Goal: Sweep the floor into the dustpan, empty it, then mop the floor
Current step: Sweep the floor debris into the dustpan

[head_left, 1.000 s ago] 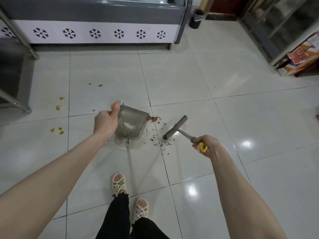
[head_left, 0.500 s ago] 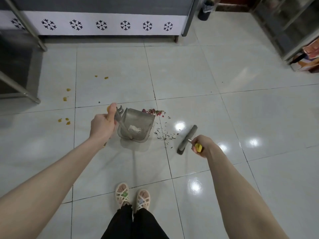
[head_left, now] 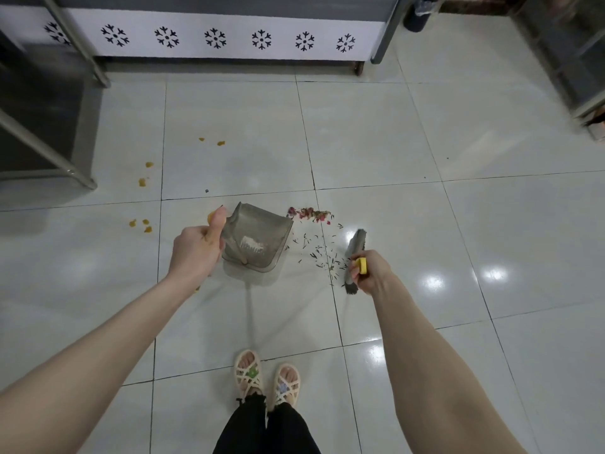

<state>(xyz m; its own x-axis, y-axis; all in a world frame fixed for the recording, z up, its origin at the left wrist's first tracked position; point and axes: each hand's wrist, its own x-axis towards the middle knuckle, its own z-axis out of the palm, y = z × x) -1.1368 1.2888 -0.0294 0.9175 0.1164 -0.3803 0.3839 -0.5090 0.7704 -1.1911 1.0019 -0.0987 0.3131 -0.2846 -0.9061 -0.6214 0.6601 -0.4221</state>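
My left hand grips the yellow-tipped handle of a grey translucent dustpan that sits on the white tiled floor, its mouth facing right. My right hand grips the yellow-topped handle of a grey broom, whose head stands on the floor to the right of the pan. Between pan and broom lie dark thin scraps. A small heap of pink dried petals lies just beyond the pan's far right corner.
Yellow-orange spots dot the tiles to the left and further out. A white cabinet with snowflake cut-outs runs along the far side. A metal frame stands at left, a dark bin at the far right. My sandalled feet are below.
The broom head has swung nearer to me and turned lengthwise, right of the scraps. The dustpan has stayed in place, and the camera has tilted down.
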